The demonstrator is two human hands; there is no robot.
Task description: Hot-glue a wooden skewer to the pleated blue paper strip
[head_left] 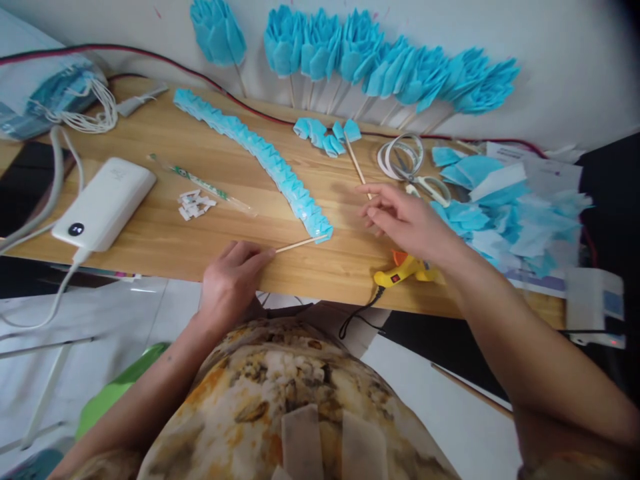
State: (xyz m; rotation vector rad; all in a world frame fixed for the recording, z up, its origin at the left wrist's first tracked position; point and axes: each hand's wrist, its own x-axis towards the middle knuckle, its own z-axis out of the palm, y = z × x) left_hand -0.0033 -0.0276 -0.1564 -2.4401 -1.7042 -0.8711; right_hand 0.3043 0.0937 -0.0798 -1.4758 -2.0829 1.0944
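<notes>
Our blue, pleated strip slants across the wooden table, far left to near right. Our left hand pinches a stick pointing right, tip at the strip's near end; our right hand, loosely curled, holds a second stick pointing away. A whitish wall stands behind.

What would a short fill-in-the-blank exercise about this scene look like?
The left hand holds a stick at the pleated strip's ____ (near/far) end.
The glue gun is mainly ____.
The blue flowers stand along the white ____.
The power bank lies to the person's ____.

Missing words: near; yellow; wall; left.
</notes>
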